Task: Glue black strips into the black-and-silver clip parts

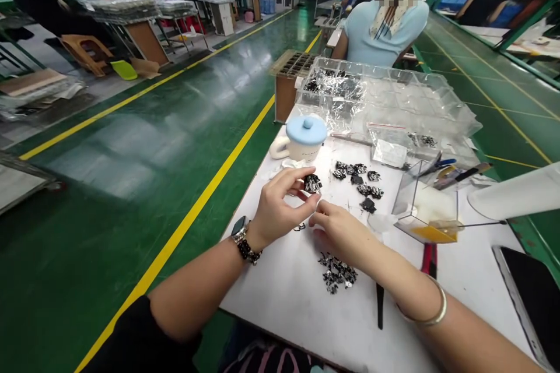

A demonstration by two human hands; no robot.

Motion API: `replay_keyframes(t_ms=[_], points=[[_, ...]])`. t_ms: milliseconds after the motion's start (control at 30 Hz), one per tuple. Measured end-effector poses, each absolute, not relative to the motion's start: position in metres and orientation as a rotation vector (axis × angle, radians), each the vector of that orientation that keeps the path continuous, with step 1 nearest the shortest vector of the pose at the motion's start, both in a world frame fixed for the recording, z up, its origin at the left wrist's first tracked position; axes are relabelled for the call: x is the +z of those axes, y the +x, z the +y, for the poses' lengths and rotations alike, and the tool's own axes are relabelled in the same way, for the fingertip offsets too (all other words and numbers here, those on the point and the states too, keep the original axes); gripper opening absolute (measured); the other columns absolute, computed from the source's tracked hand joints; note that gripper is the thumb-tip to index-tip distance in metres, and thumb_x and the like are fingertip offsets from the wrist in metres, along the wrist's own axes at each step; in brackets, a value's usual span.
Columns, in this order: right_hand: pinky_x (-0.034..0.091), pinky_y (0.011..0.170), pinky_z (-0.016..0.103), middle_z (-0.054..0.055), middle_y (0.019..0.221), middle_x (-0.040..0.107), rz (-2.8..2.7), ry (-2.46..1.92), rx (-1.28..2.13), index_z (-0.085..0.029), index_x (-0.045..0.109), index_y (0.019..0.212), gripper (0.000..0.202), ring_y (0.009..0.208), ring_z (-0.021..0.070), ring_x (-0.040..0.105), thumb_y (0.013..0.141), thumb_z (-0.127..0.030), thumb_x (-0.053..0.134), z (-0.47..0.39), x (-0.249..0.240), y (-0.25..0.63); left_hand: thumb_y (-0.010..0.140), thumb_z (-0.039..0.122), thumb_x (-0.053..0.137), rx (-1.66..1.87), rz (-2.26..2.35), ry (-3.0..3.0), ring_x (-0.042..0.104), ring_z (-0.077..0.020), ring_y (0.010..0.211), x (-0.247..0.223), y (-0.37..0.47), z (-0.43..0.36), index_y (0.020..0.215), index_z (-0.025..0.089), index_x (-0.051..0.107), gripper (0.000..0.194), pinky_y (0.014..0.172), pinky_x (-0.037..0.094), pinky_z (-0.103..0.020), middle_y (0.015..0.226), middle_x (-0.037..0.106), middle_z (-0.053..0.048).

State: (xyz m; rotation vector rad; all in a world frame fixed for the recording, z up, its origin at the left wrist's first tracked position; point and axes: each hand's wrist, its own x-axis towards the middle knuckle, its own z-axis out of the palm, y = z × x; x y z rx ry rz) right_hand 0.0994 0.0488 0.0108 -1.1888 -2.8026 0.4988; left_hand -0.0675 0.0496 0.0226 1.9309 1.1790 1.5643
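Observation:
Between the thumb and fingers of my left hand (284,204) is a small black and silver part (312,184), held above the white table (280,280). My right hand (343,233) is just to its right, fingertips pinched together near my left thumb; whatever they hold is too small to make out. A pile of small black and silver pieces (336,273) lies below my right hand. Several larger black and silver parts (359,173) are grouped beyond my hands. A few thin dark pieces (300,227) lie under my left hand.
A mug with a blue lid (307,129) stands behind my left hand. To the right are a clear tool holder (426,210), red-handled pliers (430,259) and a phone-like black device (531,297). Clear compartment trays (406,96) cover the far end, before a seated person (382,29).

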Motion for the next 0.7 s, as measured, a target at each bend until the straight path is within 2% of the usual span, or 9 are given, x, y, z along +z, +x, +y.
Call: replay_keyframes(t_ms=[133, 300, 433, 567, 700], points=[[0.047, 0.069, 0.029, 0.003, 0.087, 0.054, -2.784, -1.172, 0.604, -0.014, 0.061, 0.084, 0.006, 0.075, 0.0134, 0.053, 0.081, -0.009, 0.058, 0.044, 0.015, 0.112, 0.074, 0.013, 0.067, 1.546, 1.156, 1.855, 0.059, -0.0089, 0.071, 0.022, -0.066, 0.049, 0.109, 0.015, 0.059, 0.037, 0.066, 0.058, -0.021, 0.101, 0.062, -0.006], [0.048, 0.072, 0.029, 0.005, 0.09, 0.054, -2.709, -1.132, 0.742, -0.019, 0.061, 0.09, 0.012, 0.082, 0.0154, 0.054, 0.084, -0.01, 0.055, 0.024, 0.014, 0.133, 0.071, 0.013, 0.07, 1.495, 1.094, 1.783, 0.062, -0.0093, 0.069, 0.02, -0.061, 0.046, 0.106, 0.014, 0.055, 0.038, 0.064, 0.057, -0.02, 0.093, 0.063, -0.005], [0.047, 0.075, 0.033, 0.007, 0.092, 0.053, -2.654, -1.14, 0.742, -0.018, 0.061, 0.091, 0.01, 0.084, 0.0175, 0.053, 0.085, -0.013, 0.054, 0.014, 0.002, 0.135, 0.069, 0.016, 0.073, 1.484, 1.05, 1.765, 0.064, -0.0096, 0.068, 0.018, -0.057, 0.043, 0.099, 0.015, 0.054, 0.035, 0.064, 0.057, -0.019, 0.086, 0.062, -0.002], [0.044, 0.073, 0.035, 0.007, 0.089, 0.052, -2.618, -1.143, 0.719, -0.017, 0.06, 0.085, 0.013, 0.08, 0.0176, 0.052, 0.087, -0.012, 0.048, 0.012, -0.005, 0.132, 0.069, 0.019, 0.075, 1.462, 1.025, 1.766, 0.065, -0.01, 0.068, 0.017, -0.056, 0.042, 0.098, 0.016, 0.054, 0.035, 0.065, 0.057, -0.02, 0.088, 0.062, -0.002], [0.042, 0.074, 0.038, 0.008, 0.089, 0.052, -2.583, -1.16, 0.682, -0.016, 0.06, 0.09, 0.015, 0.082, 0.0191, 0.051, 0.088, -0.014, 0.046, 0.009, -0.004, 0.132, 0.068, 0.017, 0.075, 1.426, 1.003, 1.755, 0.065, -0.01, 0.068, 0.016, -0.056, 0.043, 0.098, 0.016, 0.054, 0.036, 0.066, 0.057, -0.02, 0.087, 0.062, -0.002]])
